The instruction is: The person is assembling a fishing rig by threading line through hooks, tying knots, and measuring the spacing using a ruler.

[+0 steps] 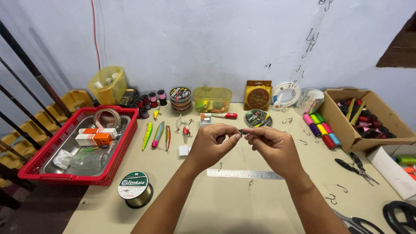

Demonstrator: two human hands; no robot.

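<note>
My left hand (212, 145) and my right hand (273, 145) meet above the middle of the table (216, 203). Between their pinched fingertips sits a small dark piece (242, 131); it is too small to tell what it is. Fingers of both hands are closed around it. Below the hands lies a steel ruler (245, 174) with a loose fish hook (220, 167) by its left end.
A red basket (30, 167) with boxes and tape stands left. A line spool (135, 189) sits near the front. Fishing lures (158, 134) lie left of centre. Coloured thread spools (320, 128), a cardboard box (346, 130), pliers (357, 167) and scissors (353, 221) are right.
</note>
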